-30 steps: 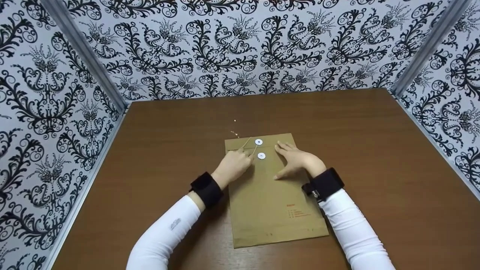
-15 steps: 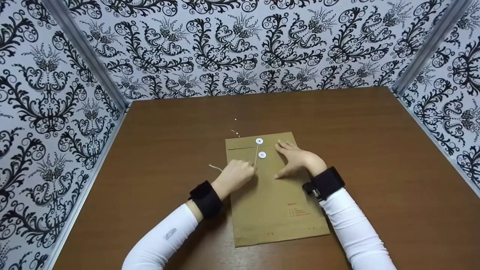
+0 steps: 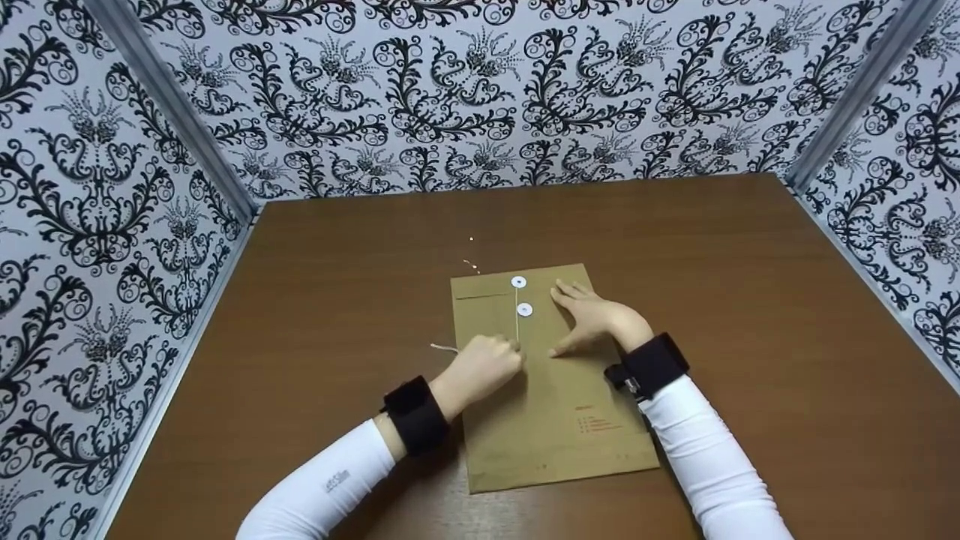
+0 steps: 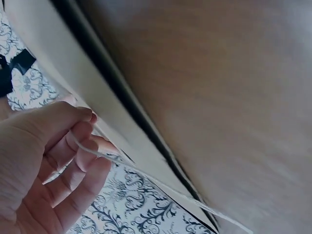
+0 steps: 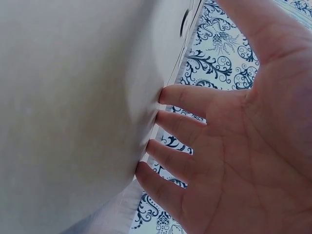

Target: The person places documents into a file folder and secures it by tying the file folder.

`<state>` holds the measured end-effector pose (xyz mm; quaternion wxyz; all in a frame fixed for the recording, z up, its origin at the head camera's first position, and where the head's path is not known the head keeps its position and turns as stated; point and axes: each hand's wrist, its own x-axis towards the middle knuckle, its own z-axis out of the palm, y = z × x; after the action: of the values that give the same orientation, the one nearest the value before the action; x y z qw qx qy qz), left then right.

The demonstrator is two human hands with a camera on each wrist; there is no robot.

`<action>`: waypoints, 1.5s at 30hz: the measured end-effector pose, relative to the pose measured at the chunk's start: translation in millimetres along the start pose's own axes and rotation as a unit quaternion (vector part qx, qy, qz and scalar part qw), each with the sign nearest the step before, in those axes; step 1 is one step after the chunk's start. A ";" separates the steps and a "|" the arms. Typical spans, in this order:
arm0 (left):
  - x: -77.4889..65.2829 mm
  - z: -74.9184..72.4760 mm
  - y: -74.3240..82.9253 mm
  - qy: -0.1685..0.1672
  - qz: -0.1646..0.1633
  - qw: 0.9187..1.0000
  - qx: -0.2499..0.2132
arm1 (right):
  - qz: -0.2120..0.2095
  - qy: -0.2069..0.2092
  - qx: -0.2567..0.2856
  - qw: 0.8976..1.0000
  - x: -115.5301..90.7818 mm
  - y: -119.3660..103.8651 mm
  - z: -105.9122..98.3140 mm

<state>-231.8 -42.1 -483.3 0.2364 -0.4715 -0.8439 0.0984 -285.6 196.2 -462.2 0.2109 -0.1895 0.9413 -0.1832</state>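
Observation:
A brown paper document envelope [image 3: 555,397] lies flat on the table. Two white button discs stand near its top, an upper one [image 3: 518,282] on the flap and a lower one [image 3: 524,310] just below. A thin white string [image 3: 517,324] runs taut from the upper disc down past the lower disc's left side. My left hand [image 3: 487,364] pinches that string between thumb and fingers; its loose tail [image 4: 161,183] trails off beyond the fingers in the left wrist view. With fingers spread, my right hand [image 3: 596,319] presses the envelope's upper right part by the fingertips.
The brown wooden table [image 3: 337,285] reaches back to a wall [image 3: 450,90] with black-and-white scroll pattern, and similar walls flank it. Small white scraps [image 3: 471,265] lie on the table just beyond the envelope's top edge.
My left hand has drawn the string down from the flap's left side and then slightly right, beside the lower disc. The right hand has stayed in place.

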 end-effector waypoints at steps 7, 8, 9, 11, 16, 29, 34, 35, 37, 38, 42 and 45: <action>-1.0 -10.4 11.4 -0.011 0.006 0.999 -0.030 | 0.003 -0.002 0.004 1.000 -0.1 -0.7 0.0; -1.0 -11.7 12.9 -0.013 0.009 0.999 -0.037 | 0.002 -0.001 0.004 1.000 0.0 -0.7 0.1; -0.7 -12.9 14.4 -0.015 0.011 0.999 -0.045 | 0.002 0.000 0.004 1.000 -0.1 -0.7 0.2; 0.1 -14.2 17.1 -0.014 0.016 0.998 -0.053 | 0.003 0.000 0.005 1.000 -0.4 -0.6 0.2; 3.8 -15.6 23.5 -0.006 0.026 0.998 -0.053 | 0.001 0.000 0.003 1.000 -0.4 -0.2 -0.2; 11.9 -14.6 38.8 -0.003 0.019 0.997 -0.075 | -0.011 0.007 0.003 1.000 0.6 0.4 0.7; 9.2 -16.8 35.2 -0.022 0.012 0.994 -0.105 | -0.007 0.003 0.004 1.000 -0.2 -0.2 0.4; 8.3 -17.5 33.6 -0.024 0.010 0.993 -0.114 | -0.005 0.002 0.005 1.000 -0.6 -0.2 0.5; 6.4 -18.9 29.6 -0.022 0.004 0.991 -0.132 | -0.002 -0.001 0.005 1.000 -1.2 0.1 0.6; 5.6 -19.5 27.1 -0.019 0.000 0.990 -0.139 | -0.001 -0.001 0.004 1.000 -1.3 0.2 0.8; 4.4 -21.6 12.5 -0.007 -0.026 0.986 -0.164 | -0.005 0.000 0.002 1.000 -0.7 0.6 1.7; 5.2 -19.7 -1.6 -0.017 -0.062 0.981 -0.182 | -0.006 0.002 0.003 1.000 -0.7 0.6 1.2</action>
<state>-225.6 -39.7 -464.0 0.1380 -0.4520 -0.8790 -0.0634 -284.6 196.7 -463.2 0.2089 -0.1941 0.9400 -0.1874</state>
